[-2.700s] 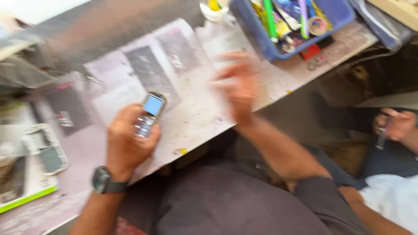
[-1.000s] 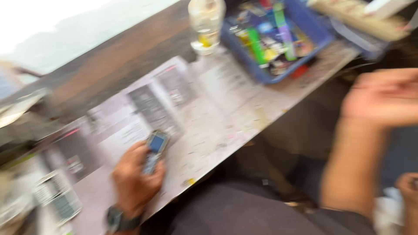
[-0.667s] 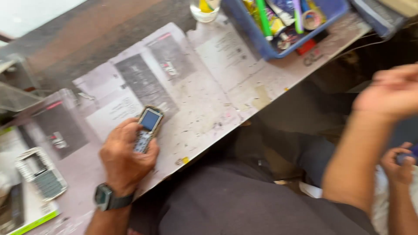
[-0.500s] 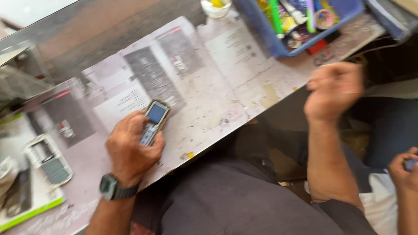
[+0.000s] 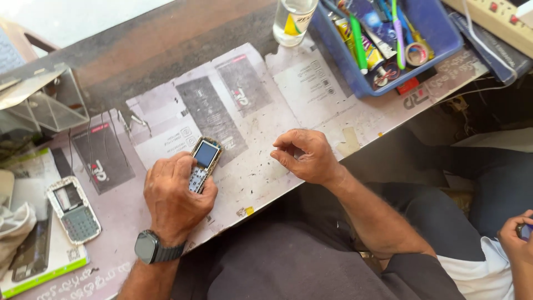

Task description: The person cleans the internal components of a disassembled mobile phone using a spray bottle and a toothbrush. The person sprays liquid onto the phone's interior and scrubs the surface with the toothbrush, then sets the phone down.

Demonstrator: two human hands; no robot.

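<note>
My left hand (image 5: 176, 195) grips a small keypad phone (image 5: 202, 163) with a blue screen, holding it tilted above the paper-covered table (image 5: 250, 111). A dark watch sits on that wrist. My right hand (image 5: 305, 155) rests on the table edge to the right of the phone, fingers curled in with thumb and forefinger pinched; whether something tiny is between them I cannot tell.
A blue tray (image 5: 391, 47) of tools and pens stands at the back right, a clear bottle (image 5: 293, 19) beside it. A white phone casing (image 5: 73, 209) lies at the left. Another person's hand (image 5: 516, 241) holds a small object at the lower right.
My right hand has come down from the raised right side onto the table beside the phone. The left hand has kept its hold on the phone.
</note>
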